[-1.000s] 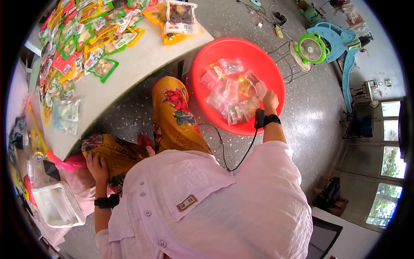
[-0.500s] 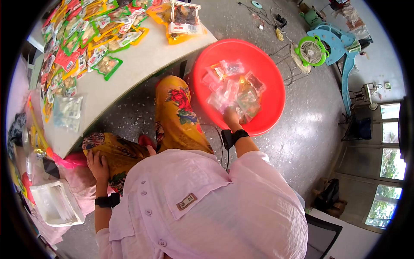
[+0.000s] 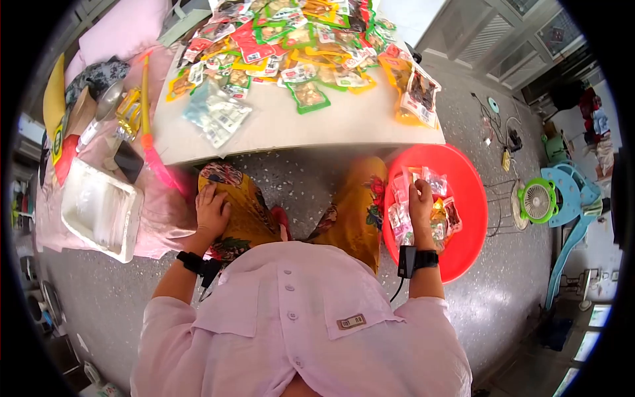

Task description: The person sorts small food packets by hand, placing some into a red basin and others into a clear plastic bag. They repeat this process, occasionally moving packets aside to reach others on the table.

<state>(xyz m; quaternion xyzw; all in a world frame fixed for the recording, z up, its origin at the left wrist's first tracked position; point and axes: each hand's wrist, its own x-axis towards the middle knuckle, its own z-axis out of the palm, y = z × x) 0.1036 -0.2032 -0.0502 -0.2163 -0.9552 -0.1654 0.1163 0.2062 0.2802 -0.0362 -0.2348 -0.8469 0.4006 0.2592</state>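
My right hand (image 3: 421, 202) is closed above the red basin (image 3: 471, 245), with a small clear-and-orange packet (image 3: 412, 175) pinched at its fingertips. Its contents are too small to make out. Below the hand, several small clear packets (image 3: 452, 215) lie in the basin, partly hidden by my hand and wrist. My left hand (image 3: 212, 210) lies flat on my thigh, fingers apart, holding nothing.
A pile of green, orange and red food pouches (image 3: 307, 96) covers the back of the white table (image 3: 357, 126). Near its left edge lies a clear bag of white sachets (image 3: 218, 114). A white foam box (image 3: 102, 208) sits at left, a green fan (image 3: 537, 200) at right.
My head view has turned, bringing the table to the front. The right hand has risen from among the packets with one in its fingers. My left hand still rests on my thigh.
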